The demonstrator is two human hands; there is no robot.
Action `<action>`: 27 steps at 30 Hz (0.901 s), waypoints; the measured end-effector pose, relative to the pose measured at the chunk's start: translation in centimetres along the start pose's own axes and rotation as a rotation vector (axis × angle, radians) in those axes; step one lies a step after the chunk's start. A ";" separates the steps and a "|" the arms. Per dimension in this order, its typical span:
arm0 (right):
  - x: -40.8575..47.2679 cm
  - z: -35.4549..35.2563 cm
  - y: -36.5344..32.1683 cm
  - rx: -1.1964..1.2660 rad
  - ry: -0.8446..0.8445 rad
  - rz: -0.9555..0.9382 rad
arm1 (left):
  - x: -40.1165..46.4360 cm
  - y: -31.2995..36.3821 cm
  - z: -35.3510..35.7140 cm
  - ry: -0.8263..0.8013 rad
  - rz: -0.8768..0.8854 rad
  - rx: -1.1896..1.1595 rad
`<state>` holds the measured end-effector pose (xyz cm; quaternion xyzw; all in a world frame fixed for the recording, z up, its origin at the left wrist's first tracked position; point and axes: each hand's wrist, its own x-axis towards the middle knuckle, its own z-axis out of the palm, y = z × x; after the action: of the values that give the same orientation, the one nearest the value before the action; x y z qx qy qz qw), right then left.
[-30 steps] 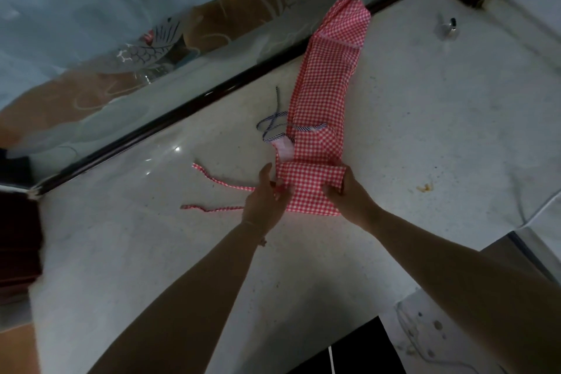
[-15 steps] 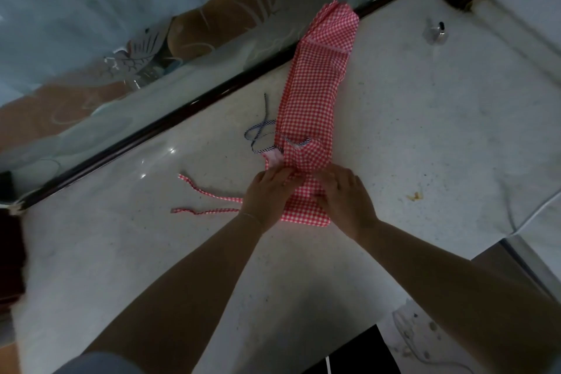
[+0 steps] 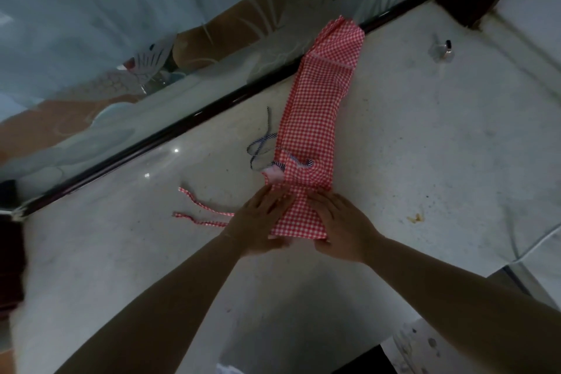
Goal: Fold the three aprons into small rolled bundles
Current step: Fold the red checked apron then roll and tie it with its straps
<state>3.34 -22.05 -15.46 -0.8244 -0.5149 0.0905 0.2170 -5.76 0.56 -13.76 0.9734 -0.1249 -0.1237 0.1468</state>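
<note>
Both hands are pressing down side by side on the near folded end of the red gingham apron, the left hand lying with fingers spread flat on the cloth and the right hand doing the same just beside it, neither one pinching. Two loose gingham ties are trailing off to the left across the pale worktop, with a navy striped cord (partly tucked under the fabric) curling nearer the strip. From the hands the apron's long axis is running straight away, up toward the dark rail at the back edge, so rolling would likely be travelling forward along it, both hands being equally near. Open room is lying to the right, apart from a small bottle well away.
</note>
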 end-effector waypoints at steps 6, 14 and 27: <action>1.1 -1.9 0.6 -0.007 0.057 0.021 | 1.2 0.8 -2.7 -0.028 -0.196 -0.132; 3.7 -3.2 -0.6 0.292 0.049 0.588 | 3.1 1.0 -7.3 -0.086 -0.574 -0.678; 5.6 -3.5 -0.3 0.401 -0.054 0.855 | 3.7 -2.9 -7.8 -0.215 -0.462 -0.430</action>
<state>6.97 -17.88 -11.85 -0.9015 -0.1073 0.2908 0.3019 0.50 4.18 -8.27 0.9042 0.1132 -0.2791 0.3029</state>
